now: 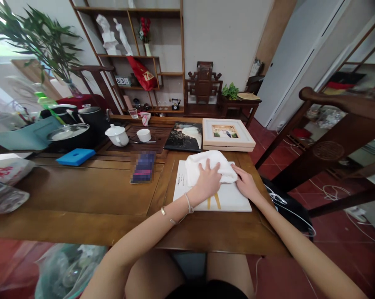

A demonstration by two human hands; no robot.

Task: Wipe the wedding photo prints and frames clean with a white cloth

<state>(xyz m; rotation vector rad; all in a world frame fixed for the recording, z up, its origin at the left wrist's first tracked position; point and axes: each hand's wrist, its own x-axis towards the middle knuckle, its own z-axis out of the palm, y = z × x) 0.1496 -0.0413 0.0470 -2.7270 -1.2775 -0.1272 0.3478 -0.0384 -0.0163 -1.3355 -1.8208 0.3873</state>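
A folded white towel [193, 172] lies bunched over the upper part of a flat white panel [234, 201]. The panel carries small dark print at its left side and two yellowish strips near its front edge. My left hand [209, 179] presses down on the towel from above, fingers spread. At the panel's right edge, beside the towel's right end, is my right hand [247, 185]. Its fingers are together along that edge, the thumb side toward the panel; the towel's end touches or nearly touches its fingertips.
Behind the panel lie a white framed picture [246, 139] and a dark picture panel [175, 139]. A pixelated phone-like object [144, 167], a blue block [75, 156], a white lidded cup [117, 136] and a black pot [69, 137] stand to the left. A wooden chair [331, 145] stands right.
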